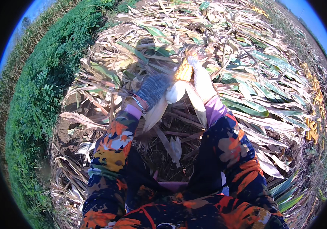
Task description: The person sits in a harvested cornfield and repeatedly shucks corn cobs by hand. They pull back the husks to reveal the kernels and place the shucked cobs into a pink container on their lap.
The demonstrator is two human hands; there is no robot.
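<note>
An ear of corn [184, 71] with yellow kernels showing is held between my two gloved hands, in front of my knees. My left hand [155, 87], in a grey knit glove with a metal bangle at the wrist, is at the ear's lower end by the peeled-back pale husk [175, 93]; its fingertips are blurred. My right hand [199, 70], in a glove that looks white in the bright sun, lies along the ear's right side with its fingers closed around it. Husk leaves hang down between my forearms.
Cut corn stalks with dry and green leaves [246, 83] cover the ground ahead and to both sides. A row of husked yellow ears [315, 94] lies at the far right. Dense green plants [43, 86] stand along the left. A loose piece of husk [176, 148] lies between my legs.
</note>
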